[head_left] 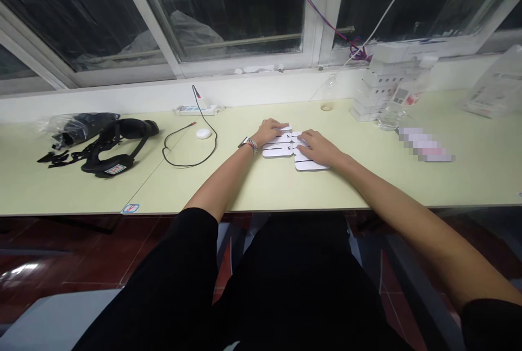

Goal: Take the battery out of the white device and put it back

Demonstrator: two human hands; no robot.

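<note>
Two bare hands rest on white cards (278, 152) with black lines, lying in two columns near the middle of a pale worktop (261, 188). The left hand (269, 131) lies over the left column's upper part, the right hand (320, 147) over the right column. Both are open, fingers laid across the cards without gripping. They hide parts of the cards, so the count and full markings cannot be told; small dark marks are too tiny to read. At right, pixelation masks a flat item (426, 144); print on the white boxes (367, 93) and clear bottle (393, 114) is blurred. Red marks on the black headset's label (116, 169) and the worktop-edge sticker (131, 208) are illegible. The right sleeve (491, 321) is cut off by the frame.
</note>
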